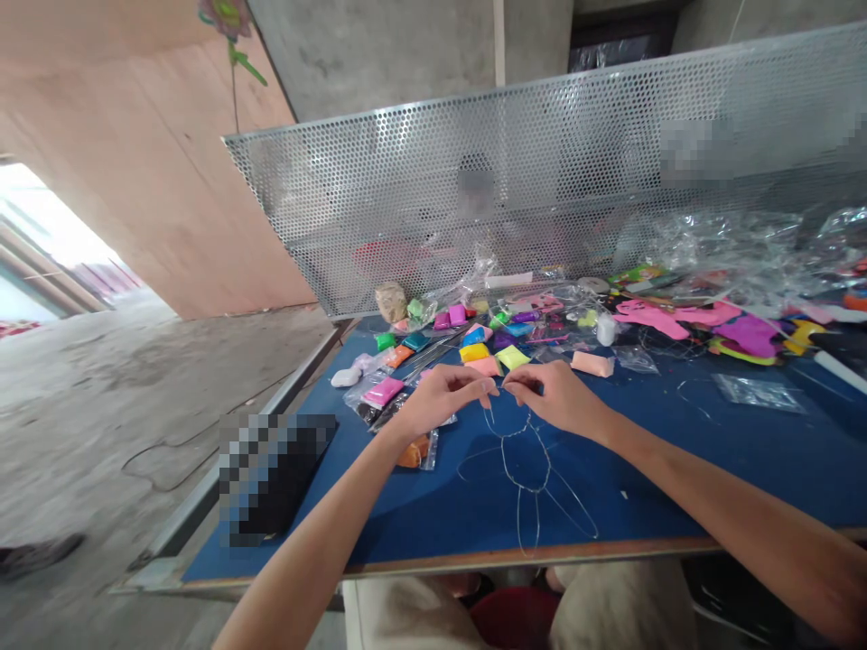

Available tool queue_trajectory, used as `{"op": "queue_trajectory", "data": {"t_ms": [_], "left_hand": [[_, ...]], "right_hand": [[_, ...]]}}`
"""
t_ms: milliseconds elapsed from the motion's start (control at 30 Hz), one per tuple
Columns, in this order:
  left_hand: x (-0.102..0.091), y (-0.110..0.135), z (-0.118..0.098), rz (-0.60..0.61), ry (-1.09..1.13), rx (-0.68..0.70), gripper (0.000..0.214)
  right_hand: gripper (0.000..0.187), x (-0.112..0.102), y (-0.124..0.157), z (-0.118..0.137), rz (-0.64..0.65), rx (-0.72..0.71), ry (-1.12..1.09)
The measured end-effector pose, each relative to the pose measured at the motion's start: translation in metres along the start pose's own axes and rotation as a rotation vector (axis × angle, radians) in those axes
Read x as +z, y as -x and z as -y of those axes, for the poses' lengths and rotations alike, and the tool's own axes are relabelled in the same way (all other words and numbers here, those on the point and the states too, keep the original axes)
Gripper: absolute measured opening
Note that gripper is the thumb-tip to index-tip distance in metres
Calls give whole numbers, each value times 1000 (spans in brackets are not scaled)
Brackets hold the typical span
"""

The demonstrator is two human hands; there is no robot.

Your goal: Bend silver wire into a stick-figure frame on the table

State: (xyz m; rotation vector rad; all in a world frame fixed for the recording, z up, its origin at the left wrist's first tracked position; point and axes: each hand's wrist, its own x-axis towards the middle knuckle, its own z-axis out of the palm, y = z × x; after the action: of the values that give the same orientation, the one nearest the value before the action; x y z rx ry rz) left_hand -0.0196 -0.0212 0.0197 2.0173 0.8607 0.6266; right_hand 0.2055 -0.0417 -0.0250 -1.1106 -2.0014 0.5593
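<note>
The fingers of the left hand (451,394) and right hand (552,390) pinch a thin silvery wire figure (506,465), its twisted ring and long loops extending down centre frame toward the near edge of the bench (420,515), blue room either side, forearms slanting in from lower left and lower right.

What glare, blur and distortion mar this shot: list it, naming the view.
Head view: bright opening at far left nearly blown out; clear bags glinting; wide-lens stretch toward the edges; mosaic blocks hiding part of a black object; shadows soft on the blue tabletop; wire frame thin, one loop faint.
</note>
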Motion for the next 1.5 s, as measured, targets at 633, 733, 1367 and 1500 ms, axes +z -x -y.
{"op": "queue_trajectory", "data": {"t_ms": [633, 733, 1367, 1500], "left_hand": [[31, -9, 34, -181, -257, 111, 45], [32, -10, 33, -74, -202, 87, 22], [14, -8, 41, 254, 307, 177, 48], [8, -7, 42, 366, 249, 137, 46]], "right_hand": [[21, -1, -1, 1, -79, -17, -22], [20, 0, -1, 4, -72, -32, -47], [20, -2, -3, -2, -102, -34, -532], [20, -1, -1, 0, -45, -7, -629]]}}
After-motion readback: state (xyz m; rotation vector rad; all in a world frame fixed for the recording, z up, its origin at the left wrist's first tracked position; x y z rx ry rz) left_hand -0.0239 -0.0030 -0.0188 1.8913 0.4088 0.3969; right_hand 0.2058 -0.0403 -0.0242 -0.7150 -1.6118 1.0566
